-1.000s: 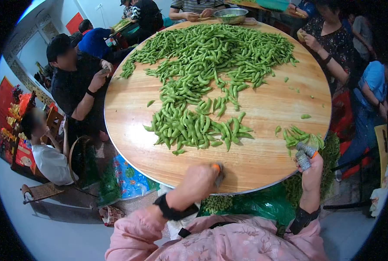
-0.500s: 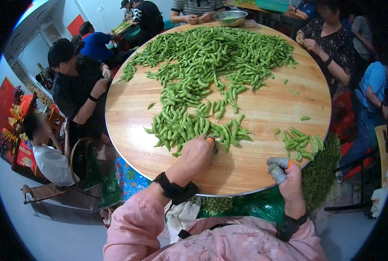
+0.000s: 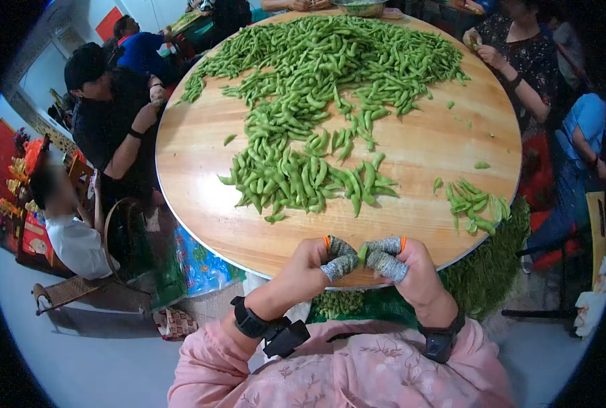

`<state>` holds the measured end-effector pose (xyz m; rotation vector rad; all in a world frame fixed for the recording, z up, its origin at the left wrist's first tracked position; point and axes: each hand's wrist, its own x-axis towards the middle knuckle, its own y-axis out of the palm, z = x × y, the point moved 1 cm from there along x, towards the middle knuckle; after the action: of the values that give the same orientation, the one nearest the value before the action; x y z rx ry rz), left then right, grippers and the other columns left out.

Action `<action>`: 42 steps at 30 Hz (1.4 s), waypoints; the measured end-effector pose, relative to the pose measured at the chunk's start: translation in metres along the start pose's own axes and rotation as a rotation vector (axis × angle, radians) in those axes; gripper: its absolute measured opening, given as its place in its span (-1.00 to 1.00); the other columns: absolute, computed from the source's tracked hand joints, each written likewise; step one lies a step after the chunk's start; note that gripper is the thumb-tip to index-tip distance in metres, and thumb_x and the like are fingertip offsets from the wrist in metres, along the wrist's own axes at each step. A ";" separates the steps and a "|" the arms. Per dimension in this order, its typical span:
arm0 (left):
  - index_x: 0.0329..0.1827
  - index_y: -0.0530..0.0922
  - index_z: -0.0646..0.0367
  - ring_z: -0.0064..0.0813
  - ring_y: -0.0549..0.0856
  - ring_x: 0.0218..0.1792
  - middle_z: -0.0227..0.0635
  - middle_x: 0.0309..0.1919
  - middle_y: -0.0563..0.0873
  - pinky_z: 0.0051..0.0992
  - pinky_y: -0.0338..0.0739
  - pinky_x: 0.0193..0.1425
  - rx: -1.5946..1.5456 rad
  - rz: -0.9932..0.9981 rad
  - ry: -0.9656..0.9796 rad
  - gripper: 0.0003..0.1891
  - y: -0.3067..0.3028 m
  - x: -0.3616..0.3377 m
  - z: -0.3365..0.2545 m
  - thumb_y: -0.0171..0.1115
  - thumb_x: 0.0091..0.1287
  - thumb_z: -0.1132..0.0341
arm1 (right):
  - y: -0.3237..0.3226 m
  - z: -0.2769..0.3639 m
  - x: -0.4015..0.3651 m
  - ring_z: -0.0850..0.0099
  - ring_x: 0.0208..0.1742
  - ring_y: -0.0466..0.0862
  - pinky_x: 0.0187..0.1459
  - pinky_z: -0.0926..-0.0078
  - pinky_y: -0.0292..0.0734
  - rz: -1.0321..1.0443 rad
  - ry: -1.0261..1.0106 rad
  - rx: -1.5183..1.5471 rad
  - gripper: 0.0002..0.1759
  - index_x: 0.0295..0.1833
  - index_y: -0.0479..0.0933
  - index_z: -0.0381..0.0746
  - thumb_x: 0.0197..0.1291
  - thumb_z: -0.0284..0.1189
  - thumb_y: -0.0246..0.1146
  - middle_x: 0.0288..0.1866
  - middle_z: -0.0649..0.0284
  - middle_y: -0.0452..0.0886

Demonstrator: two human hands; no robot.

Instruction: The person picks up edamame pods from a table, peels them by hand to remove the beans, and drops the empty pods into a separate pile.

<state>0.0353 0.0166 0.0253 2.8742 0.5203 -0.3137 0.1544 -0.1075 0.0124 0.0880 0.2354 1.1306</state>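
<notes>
Low over the near table edge, my left hand [image 3: 309, 268] and my right hand [image 3: 417, 273] meet fingertip to fingertip. Grey finger sleeves with orange bands cover the thumb and finger of each. A green edamame pod [image 3: 362, 254] shows between them, pinched by both hands and mostly hidden by the fingertips. Just beyond lies the near end of a large heap of edamame pods [image 3: 296, 180], which spreads to the far side of the round wooden table [image 3: 201, 160]. To the right of my right hand sits a small pile of flatter pods [image 3: 469, 204].
A metal bowl [image 3: 359, 8] stands at the far edge. One person in black [image 3: 116, 115] works at the left side, another in a patterned top [image 3: 520, 61] at the right. Green plant matter [image 3: 490, 272] is heaped below the right edge; greenish pieces [image 3: 339, 303] lie below the near edge.
My left hand has drawn back from the heap toward me. My right hand has moved left to meet it, and a pod is now between their fingertips.
</notes>
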 end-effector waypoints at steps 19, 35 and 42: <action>-0.38 0.48 0.29 -0.73 0.44 -0.49 -0.52 -0.53 0.53 -0.69 0.32 -0.45 0.088 0.199 -0.017 -0.87 -0.009 -0.008 -0.009 0.12 0.16 0.38 | 0.008 0.003 -0.007 0.73 -0.55 0.39 -0.53 0.80 0.25 0.118 0.176 0.157 -0.86 -0.32 0.50 -0.29 0.09 -0.43 0.13 -0.55 0.45 0.48; -0.34 0.47 0.30 -0.51 0.49 -0.56 -0.37 -0.61 0.51 -0.56 0.35 -0.47 0.589 0.094 0.147 -0.85 0.001 -0.015 -0.008 0.16 0.05 0.43 | 0.008 -0.006 -0.001 0.69 -0.52 0.44 -0.47 0.75 0.34 0.064 0.146 0.162 -0.93 -0.35 0.49 -0.32 0.05 -0.54 0.13 -0.51 0.41 0.52; -0.25 0.44 0.26 -0.13 0.53 -0.47 -0.13 -0.53 0.51 -0.39 0.43 -0.37 1.046 -0.116 0.509 -0.68 0.007 -0.016 0.015 0.16 -0.17 0.51 | 0.009 -0.010 -0.002 0.61 -0.38 0.51 -0.30 0.66 0.42 0.025 0.050 0.168 -0.93 -0.33 0.47 -0.36 0.03 -0.60 0.12 -0.43 0.33 0.54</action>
<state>0.0206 0.0013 0.0160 3.9786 0.7806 0.2388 0.1436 -0.1058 0.0045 0.2122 0.3751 1.1371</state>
